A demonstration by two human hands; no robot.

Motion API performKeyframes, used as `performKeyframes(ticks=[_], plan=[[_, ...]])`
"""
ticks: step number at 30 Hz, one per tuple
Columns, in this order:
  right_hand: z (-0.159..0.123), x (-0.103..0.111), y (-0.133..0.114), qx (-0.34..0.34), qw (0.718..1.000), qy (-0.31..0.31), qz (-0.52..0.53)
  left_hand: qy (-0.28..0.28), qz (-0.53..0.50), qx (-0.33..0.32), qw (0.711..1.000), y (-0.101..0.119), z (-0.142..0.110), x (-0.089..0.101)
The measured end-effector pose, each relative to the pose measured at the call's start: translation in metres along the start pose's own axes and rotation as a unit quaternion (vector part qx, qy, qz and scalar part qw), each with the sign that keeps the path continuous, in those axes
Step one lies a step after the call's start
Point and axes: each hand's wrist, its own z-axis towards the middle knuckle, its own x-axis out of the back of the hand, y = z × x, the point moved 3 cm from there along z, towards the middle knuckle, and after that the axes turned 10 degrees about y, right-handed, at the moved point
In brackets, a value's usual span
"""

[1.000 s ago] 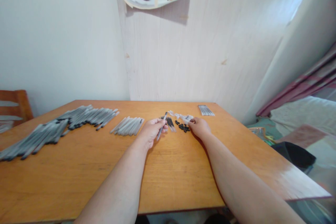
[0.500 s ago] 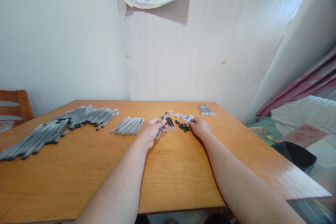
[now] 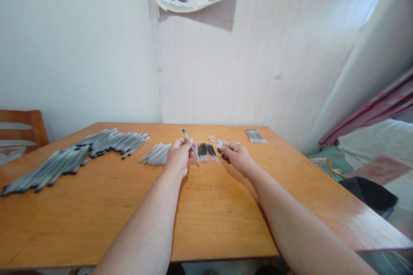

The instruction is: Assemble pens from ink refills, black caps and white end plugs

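My left hand (image 3: 180,154) is closed around a slim pen (image 3: 194,151), which slants with its dark end up and to the left. To the right of that hand lie several black ink refills (image 3: 206,150) in a row. My right hand (image 3: 237,154) has its fingers pinched together above small black plugs (image 3: 223,155), covering most of them; what the fingertips hold, if anything, is hidden. Small clear plastic pieces (image 3: 217,141) lie just beyond the fingers. Beside my left hand is a row of clear pen barrels (image 3: 155,154), partly covered by it.
A large heap of pens with black ends (image 3: 77,154) spreads over the left of the wooden table (image 3: 222,210). A neat row of pens (image 3: 256,135) lies at the back right. A black bin (image 3: 369,193) stands past the right edge, a chair (image 3: 24,126) at left.
My left hand has moved left with the pen, uncovering more of the refills. My right hand has shifted left over the black plugs. The view has shifted slightly.
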Motion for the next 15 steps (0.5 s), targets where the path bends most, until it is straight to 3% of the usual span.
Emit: performKeyframes(ticks=[8,15], plan=[[-0.020,-0.017,-0.017,-0.002,0.996,-0.084,0.030,0.024,-0.063,-0.019,0.998,0.006,0.004,0.005],[-0.029,-0.025,-0.026,-0.014,0.994,-0.101,0.034,0.024,-0.071,-0.008,0.997,0.007,-0.001,0.002]])
